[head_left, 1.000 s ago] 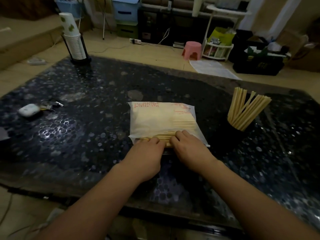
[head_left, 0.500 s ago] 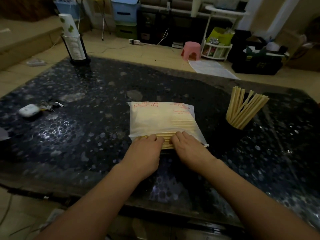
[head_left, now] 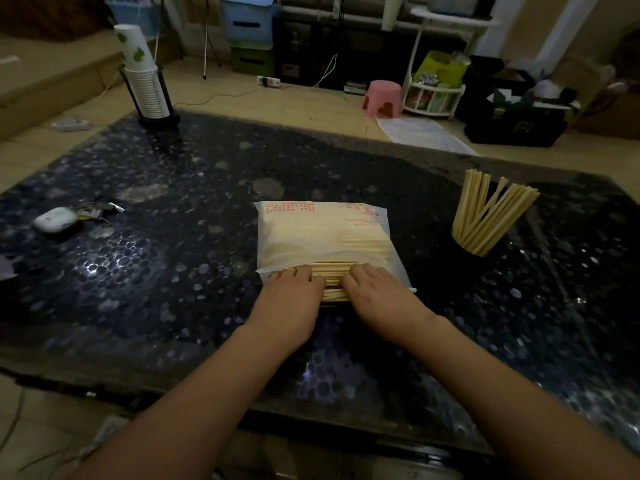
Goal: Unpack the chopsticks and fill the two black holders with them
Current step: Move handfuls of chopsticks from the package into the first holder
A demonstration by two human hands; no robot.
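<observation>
- Two hands, left hand [head_left: 292, 299] and right hand [head_left: 375, 294], lie side by side, fingers curled over the bare chopsticks [head_left: 334, 277] at the near open end of one plastic packet [head_left: 311, 233].
- One black holder [head_left: 485, 252] to the right holds a fan of chopsticks.
- One cup stack [head_left: 145, 86] stands at the table's [head_left: 173, 202] far-left corner.

We seem to be in a lived-in room of a home, dimly lit, with a low dark speckled surface [head_left: 173, 188] standing on a tiled floor [head_left: 221, 98]. At twelve o'clock we see stacked plastic storage drawers [head_left: 250, 29], a power strip [head_left: 268, 81] with trailing cords and a small pink stool [head_left: 382, 98]. At one to two o'clock stand a white rack [head_left: 437, 98] of oddments and open boxes [head_left: 519, 119], and at eleven o'clock a stack of paper cups [head_left: 142, 81].
</observation>
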